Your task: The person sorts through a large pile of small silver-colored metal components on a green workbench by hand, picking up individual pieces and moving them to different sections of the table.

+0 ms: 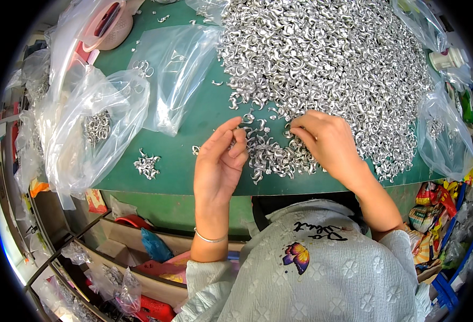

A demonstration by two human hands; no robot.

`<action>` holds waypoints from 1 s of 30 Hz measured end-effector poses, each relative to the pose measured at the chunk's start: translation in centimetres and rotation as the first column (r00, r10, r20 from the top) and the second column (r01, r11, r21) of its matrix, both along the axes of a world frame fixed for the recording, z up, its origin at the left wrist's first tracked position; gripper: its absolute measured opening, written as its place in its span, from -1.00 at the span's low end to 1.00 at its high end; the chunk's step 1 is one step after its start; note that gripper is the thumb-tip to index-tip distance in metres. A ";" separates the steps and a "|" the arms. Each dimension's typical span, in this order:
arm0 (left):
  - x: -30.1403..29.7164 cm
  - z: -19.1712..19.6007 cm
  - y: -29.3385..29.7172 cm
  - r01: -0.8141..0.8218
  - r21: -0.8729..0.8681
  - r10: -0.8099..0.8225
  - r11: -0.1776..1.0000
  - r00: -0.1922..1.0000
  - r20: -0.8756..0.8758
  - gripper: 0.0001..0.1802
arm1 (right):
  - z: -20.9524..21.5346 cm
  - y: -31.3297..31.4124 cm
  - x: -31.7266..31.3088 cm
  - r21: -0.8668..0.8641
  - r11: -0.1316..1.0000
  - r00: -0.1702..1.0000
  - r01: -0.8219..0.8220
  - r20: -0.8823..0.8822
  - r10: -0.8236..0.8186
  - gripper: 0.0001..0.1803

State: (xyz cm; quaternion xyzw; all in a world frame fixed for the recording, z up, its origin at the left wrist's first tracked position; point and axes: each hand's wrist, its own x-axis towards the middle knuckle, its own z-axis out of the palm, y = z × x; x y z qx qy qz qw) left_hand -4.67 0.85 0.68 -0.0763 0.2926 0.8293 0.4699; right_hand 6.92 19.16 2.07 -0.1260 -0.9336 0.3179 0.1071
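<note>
Green tabletop (177, 163); silvery, curved pieces (322, 64); right hand (330, 145) pinching one; left hand (216, 166), hold unclear

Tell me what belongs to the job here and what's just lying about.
Seemingly part of the job:
large heap of small silver metal pieces, right hand at its edge
small separate pile, left of the left hand
green tabletop

Likely just lying about:
pink basket
white bottle
colourful packets
</note>
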 end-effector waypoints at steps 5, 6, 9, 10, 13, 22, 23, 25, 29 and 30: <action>0.9 0.0 -0.3 -0.063 -0.036 0.065 0.997 0.996 0.062 -0.62 | 0.9 0.9 0.5 -0.653 0.758 0.997 0.008 -0.050 -0.054 -0.90; 1.2 0.2 -0.3 -0.044 -0.019 0.046 0.999 0.997 0.067 -0.61 | 1.3 1.2 0.8 -0.871 0.490 0.998 0.040 0.010 -0.063 -0.88; 1.8 0.2 -0.4 0.011 0.060 -0.015 0.998 0.998 0.069 -0.59 | 1.8 1.3 0.7 -0.998 -0.057 0.988 -0.006 0.003 -0.155 -0.83; 2.0 0.4 -0.3 0.016 0.019 -0.017 1.000 0.998 0.053 -0.58 | 1.9 1.4 0.6 -0.985 -0.163 0.977 -0.058 -0.022 -0.211 -0.80; 2.9 1.6 0.4 0.044 -0.036 -0.041 0.998 0.996 0.082 -0.54 | 1.2 1.5 0.6 -0.944 -0.300 0.964 -0.138 -0.058 -0.260 -0.75; 7.4 -1.7 2.1 -0.067 0.576 -0.249 0.815 0.857 0.452 -0.51 | 1.8 -3.1 1.6 -0.953 0.216 0.972 -0.211 -0.227 -0.053 -0.57; 7.0 0.3 2.6 0.105 0.278 -0.209 0.955 0.903 0.376 -0.55 | 1.8 -2.9 1.9 -0.904 0.346 0.967 -0.251 -0.246 0.058 -0.59; 7.0 1.6 3.6 0.110 0.195 -0.170 0.975 0.930 0.327 -0.55 | 2.5 -3.6 2.1 -0.856 0.448 0.963 -0.259 -0.262 0.055 -0.60; 7.3 1.2 4.3 0.040 0.228 -0.117 0.973 0.934 0.337 -0.57 | 2.6 -4.3 2.1 -0.802 0.507 0.933 -0.316 -0.361 0.010 -0.59; 7.4 1.1 4.4 0.008 0.257 -0.105 0.966 0.925 0.365 -0.57 | 2.6 -4.6 2.3 -0.806 0.503 0.926 -0.312 -0.376 -0.029 -0.58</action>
